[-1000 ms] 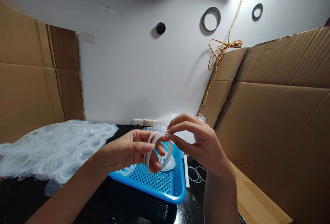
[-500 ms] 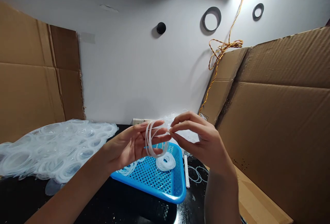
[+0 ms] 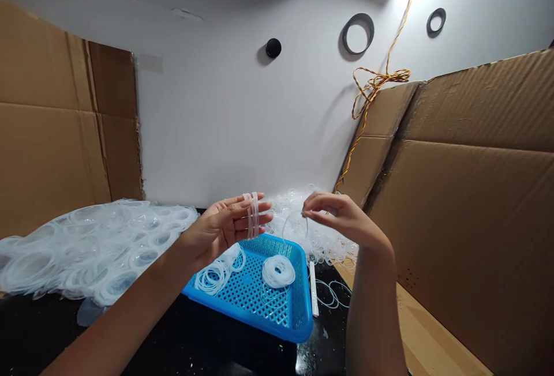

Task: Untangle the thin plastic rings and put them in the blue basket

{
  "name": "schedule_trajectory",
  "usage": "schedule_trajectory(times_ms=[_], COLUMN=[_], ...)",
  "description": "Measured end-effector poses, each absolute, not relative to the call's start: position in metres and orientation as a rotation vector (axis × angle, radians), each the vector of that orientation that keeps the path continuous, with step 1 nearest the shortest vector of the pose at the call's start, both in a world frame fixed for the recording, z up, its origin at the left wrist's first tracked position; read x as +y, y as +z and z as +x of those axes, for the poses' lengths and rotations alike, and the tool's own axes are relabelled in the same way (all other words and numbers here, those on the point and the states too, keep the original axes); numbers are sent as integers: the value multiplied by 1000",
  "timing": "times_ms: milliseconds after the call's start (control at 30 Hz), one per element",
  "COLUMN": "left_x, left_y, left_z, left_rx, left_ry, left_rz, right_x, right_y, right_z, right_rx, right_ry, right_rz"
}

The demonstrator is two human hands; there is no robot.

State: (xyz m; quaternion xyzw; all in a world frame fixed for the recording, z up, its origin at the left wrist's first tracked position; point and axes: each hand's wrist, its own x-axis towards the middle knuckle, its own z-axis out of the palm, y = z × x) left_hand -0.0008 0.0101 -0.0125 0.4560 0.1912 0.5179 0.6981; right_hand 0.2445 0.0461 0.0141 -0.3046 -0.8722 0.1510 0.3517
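Several translucent white rings, rubber-like in look, are looped round the fingers of my left hand, with the thumb lying against them. Between the thumb and fingertips of my right hand a single thin ring hangs down, apart from the left hand. Below both hands stands a blue perforated basket. Inside it, a round bundle of rings lies on the right and loose coils of rings on the left, partly covered by my left hand and wrist.
Behind my right hand spreads a heap of thin rings. A pile of bagged larger rings covers the left. Cardboard walls rise at both sides. Beside the basket lie a white strip and loose rings on the black table.
My right hand has moved right, away from the left, and now carries one ring by itself. The rings on my left hand have shifted from a hanging loop to lying close round the fingers.
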Motion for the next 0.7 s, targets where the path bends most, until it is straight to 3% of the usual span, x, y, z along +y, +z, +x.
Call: schedule_trajectory(times_ms=[100, 233, 333, 433, 700], left_x=[9, 1, -5, -8, -13], left_y=[-15, -15, -13, -13, -14], left_z=[0, 2, 3, 3, 1], left_rx=[473, 544, 563, 531, 326], left_ry=[1143, 1143, 1111, 1066, 914], left_rz=[1195, 1373, 1418, 1437, 1574], right_x=[83, 96, 74, 46, 23], right_y=[-1, -11, -4, 5, 5], right_z=[256, 258, 243, 220, 183], right_rx=[-2009, -2012, -2197, -2332, -2385], right_ry=[301, 348, 571, 905, 809], right_rz=[-1208, -1290, -1129, -615, -419])
